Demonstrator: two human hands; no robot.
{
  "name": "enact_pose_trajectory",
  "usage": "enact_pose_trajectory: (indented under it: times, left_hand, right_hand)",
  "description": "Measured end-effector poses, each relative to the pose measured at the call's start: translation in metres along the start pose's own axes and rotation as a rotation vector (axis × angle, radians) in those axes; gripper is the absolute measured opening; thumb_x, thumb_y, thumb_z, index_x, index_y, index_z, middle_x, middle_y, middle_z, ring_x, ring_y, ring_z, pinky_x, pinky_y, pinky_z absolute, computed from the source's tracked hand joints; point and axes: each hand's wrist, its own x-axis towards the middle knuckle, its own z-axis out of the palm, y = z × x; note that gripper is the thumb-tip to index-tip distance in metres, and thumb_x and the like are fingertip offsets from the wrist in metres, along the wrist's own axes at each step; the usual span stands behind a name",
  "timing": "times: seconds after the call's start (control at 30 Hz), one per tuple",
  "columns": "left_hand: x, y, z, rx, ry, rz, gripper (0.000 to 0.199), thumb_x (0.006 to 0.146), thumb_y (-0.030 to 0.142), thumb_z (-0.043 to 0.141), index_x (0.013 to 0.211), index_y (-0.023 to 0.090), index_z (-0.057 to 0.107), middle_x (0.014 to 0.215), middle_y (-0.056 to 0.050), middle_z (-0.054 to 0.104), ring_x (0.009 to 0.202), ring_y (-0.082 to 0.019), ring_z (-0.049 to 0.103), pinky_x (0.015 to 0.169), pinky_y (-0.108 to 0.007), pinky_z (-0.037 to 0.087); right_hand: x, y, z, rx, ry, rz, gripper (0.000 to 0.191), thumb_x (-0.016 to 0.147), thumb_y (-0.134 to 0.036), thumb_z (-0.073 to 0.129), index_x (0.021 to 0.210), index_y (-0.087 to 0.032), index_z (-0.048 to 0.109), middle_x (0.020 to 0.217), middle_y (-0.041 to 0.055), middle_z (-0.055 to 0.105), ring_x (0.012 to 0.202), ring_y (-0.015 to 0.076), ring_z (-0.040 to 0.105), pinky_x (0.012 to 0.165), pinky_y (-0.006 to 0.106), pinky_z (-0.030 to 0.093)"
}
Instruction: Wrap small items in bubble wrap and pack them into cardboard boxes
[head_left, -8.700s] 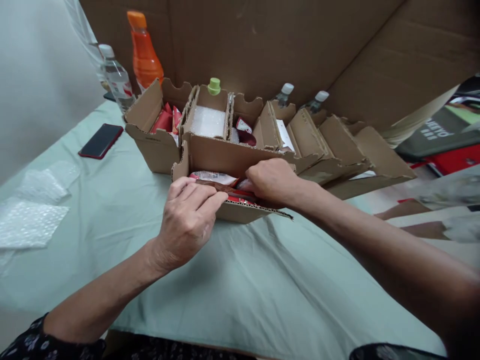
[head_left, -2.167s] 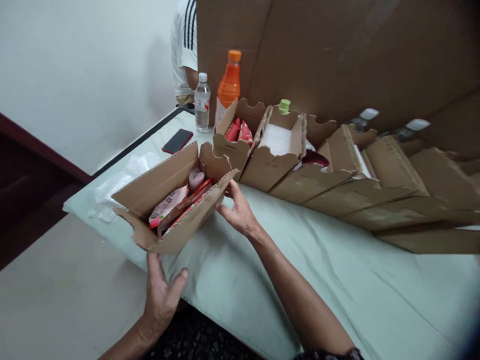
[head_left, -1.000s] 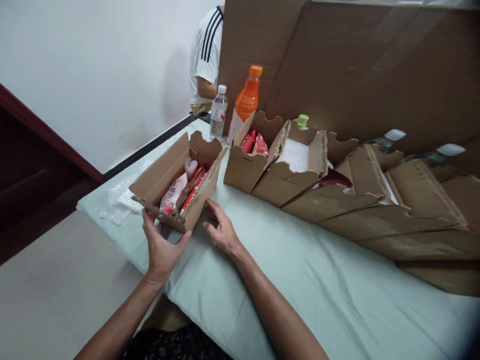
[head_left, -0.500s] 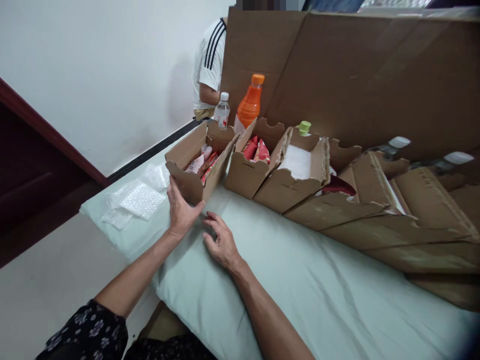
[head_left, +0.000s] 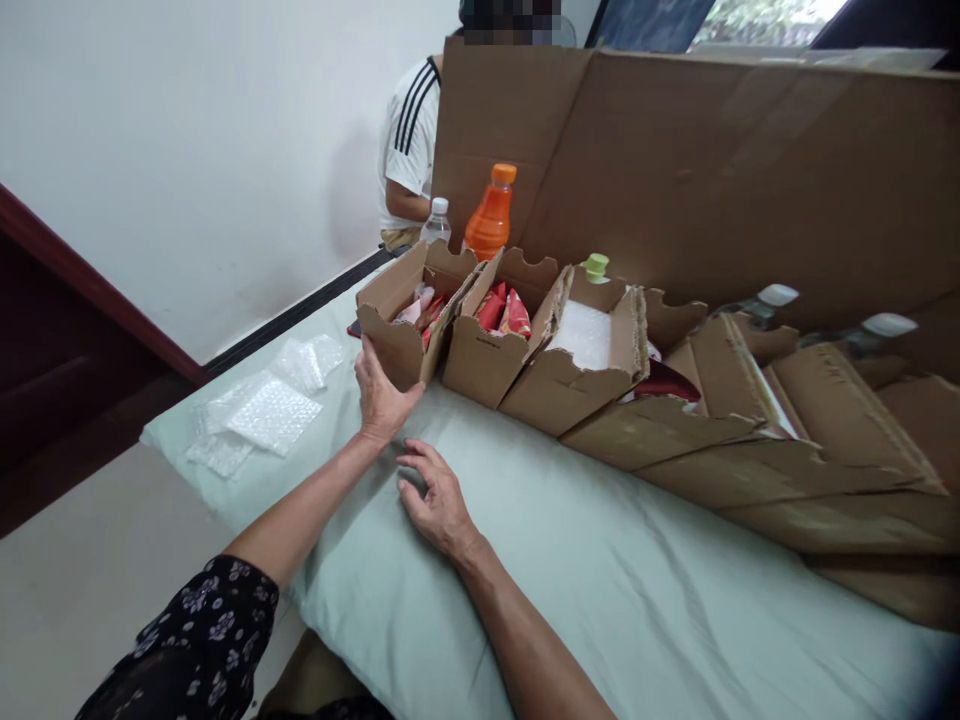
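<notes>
At the left end of a row stands an open-topped cardboard box (head_left: 401, 355) with red and pale packets (head_left: 429, 310) inside. My left hand (head_left: 382, 395) spans its near end, fingers along the left edge and thumb at the lower right corner. My right hand (head_left: 439, 500) rests just above the pale green cloth (head_left: 525, 500), fingers apart and slightly curled, holding nothing. Beside the first box is a second box (head_left: 480, 370) with red packets (head_left: 506, 310). A third box (head_left: 559, 385) holds bubble wrap (head_left: 583, 333).
Flat bubble wrap pieces (head_left: 274, 412) lie at left. More cardboard boxes (head_left: 780, 470) continue rightward, one with a dark red item (head_left: 667, 380). Behind them stand an orange bottle (head_left: 489, 222), clear bottles (head_left: 437, 222) and a tall cardboard panel (head_left: 712, 170). A person in a white shirt (head_left: 409, 130) sits beyond.
The leftmost box has shifted right and away, close against the second box, with my left hand following it. My right hand stays nearly in place. The view has tilted slightly.
</notes>
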Motion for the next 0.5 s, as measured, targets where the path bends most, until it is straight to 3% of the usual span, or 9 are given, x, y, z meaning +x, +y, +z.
enact_pose_trajectory:
  times: [0.27, 0.5]
  left_hand:
    - [0.008, 0.000, 0.029, -0.034, -0.026, 0.004, 0.124, 0.071, 0.023, 0.084, 0.164, 0.017, 0.003, 0.167, -0.026, 0.021, 0.158, -0.042, 0.019, 0.127, -0.061, 0.022]
    - [0.013, -0.005, 0.028, -0.069, -0.123, 0.017, 0.109, 0.076, 0.019, 0.074, 0.163, 0.009, 0.010, 0.170, -0.029, 0.014, 0.162, -0.040, 0.010, 0.129, -0.058, 0.020]
  right_hand:
    - [0.001, -0.002, 0.001, 0.002, -0.003, 0.029, 0.030, 0.085, -0.021, 0.063, 0.113, -0.022, 0.074, 0.141, 0.0145, 0.066, 0.134, 0.0269, 0.061, 0.115, 0.047, 0.049]
    - [0.001, -0.004, 0.001, 0.002, -0.005, 0.027, 0.029, 0.084, -0.019, 0.062, 0.111, -0.021, 0.073, 0.139, 0.0150, 0.066, 0.132, 0.0275, 0.062, 0.113, 0.048, 0.049]
